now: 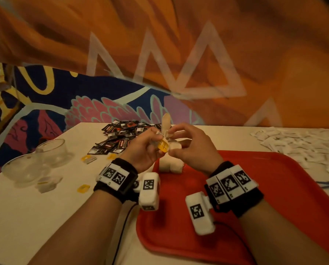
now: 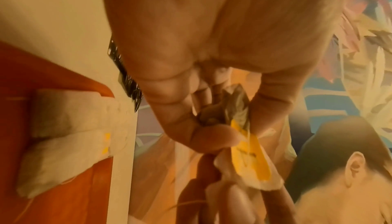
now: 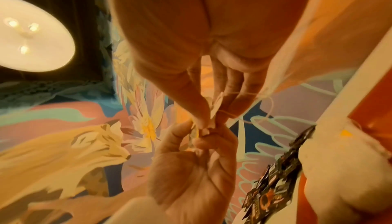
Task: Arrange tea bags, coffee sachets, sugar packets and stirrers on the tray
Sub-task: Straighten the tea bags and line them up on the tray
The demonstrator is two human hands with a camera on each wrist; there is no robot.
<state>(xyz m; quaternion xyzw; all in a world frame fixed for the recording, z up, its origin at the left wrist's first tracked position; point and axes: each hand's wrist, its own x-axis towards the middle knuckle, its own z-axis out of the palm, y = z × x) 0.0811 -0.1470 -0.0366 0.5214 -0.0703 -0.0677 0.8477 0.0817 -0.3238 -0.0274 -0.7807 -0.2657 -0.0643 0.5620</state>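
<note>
1. A tea bag [image 1: 174,145] with a yellow tag [image 1: 163,146] is pinched between the curled fingers of the left hand [image 1: 144,150] and those of the right hand [image 1: 193,148]; it is held in the air above the far left corner of the red tray [image 1: 274,188]; in the left wrist view the tag [image 2: 252,157] is seen pressed under the left thumb, with crumpled wrapper paper tucked in the palm.
2. A thin string [image 3: 244,103] is seen looped about the right fingers [image 3: 241,93] in the right wrist view; the paper edge is nipped between thumb and forefinger there.
3. A pale wooden stirrer [image 1: 165,119] is seen standing up just behind the two hands; which hand holds it cannot be told.
4. Two white tea bags [image 1: 170,165] are laid side by side on the tray's far left corner, directly beneath the hands; they are touching one another.
5. A heap of dark coffee sachets [image 1: 125,136] is spread on the white table [image 1: 35,217] beyond the left hand; a spread of white sugar packets [image 1: 301,144] is found at the far right, beside the tray.
6. Two clear glass bowls [image 1: 39,161] are set at the table's left edge; loose yellow tags [image 1: 83,188] and torn wrappers are scattered near them.
</note>
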